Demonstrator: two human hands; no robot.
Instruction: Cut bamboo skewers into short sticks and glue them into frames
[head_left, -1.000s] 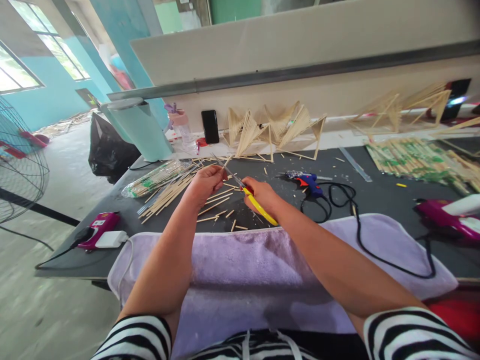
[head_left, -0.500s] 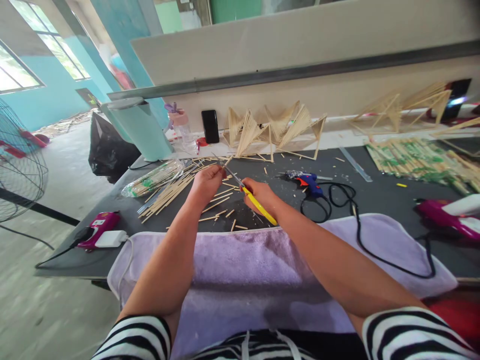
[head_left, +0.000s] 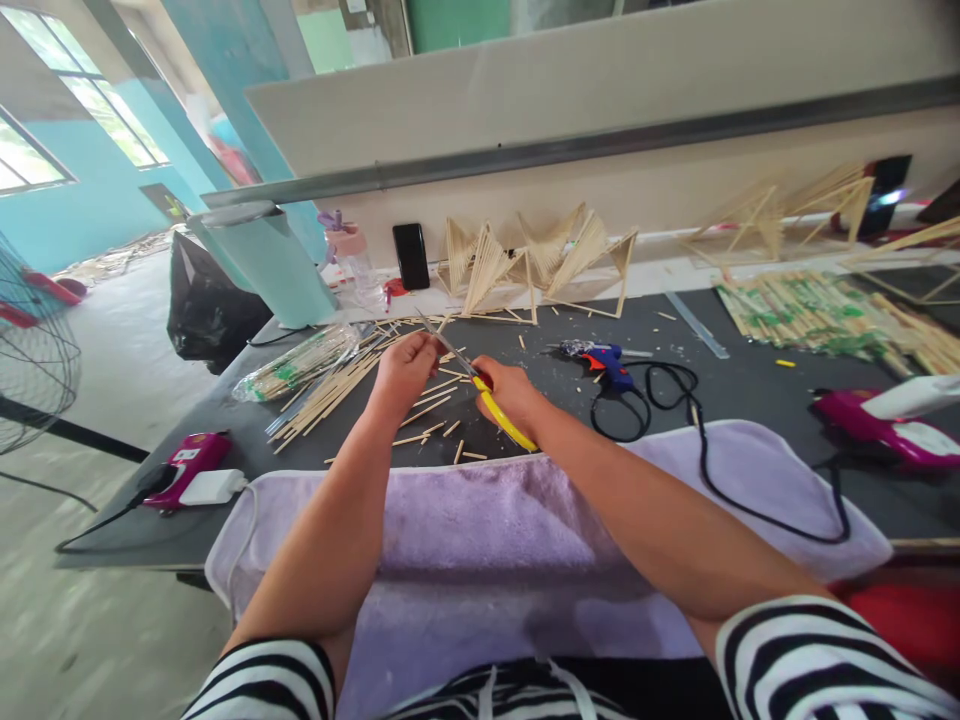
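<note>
My right hand (head_left: 506, 388) is closed round the yellow handles of a pair of scissors (head_left: 501, 415). The metal blades point up and to the left, passing close beside my left hand (head_left: 409, 368). That hand is pinched shut on a thin wooden stick (head_left: 442, 325), whose pale tip shows above the fingers near the blades; most of it is hidden. Under and around both hands lie cut stick pieces (head_left: 427, 408) on the dark table. A spread of longer loose sticks (head_left: 319, 405) lies left of my left hand.
A blue glue gun (head_left: 615, 370) with a black cable lies to the right. Behind stand stick frameworks (head_left: 487, 268), a phone (head_left: 411, 257) and a pink-topped bottle (head_left: 349, 250). Bagged sticks (head_left: 802, 315) lie farther right. A purple towel (head_left: 465, 515) covers the front edge.
The view has shifted slightly, so most things appear a little farther left. Both hands keep their hold, and the scissors stay beside the left fingers.
</note>
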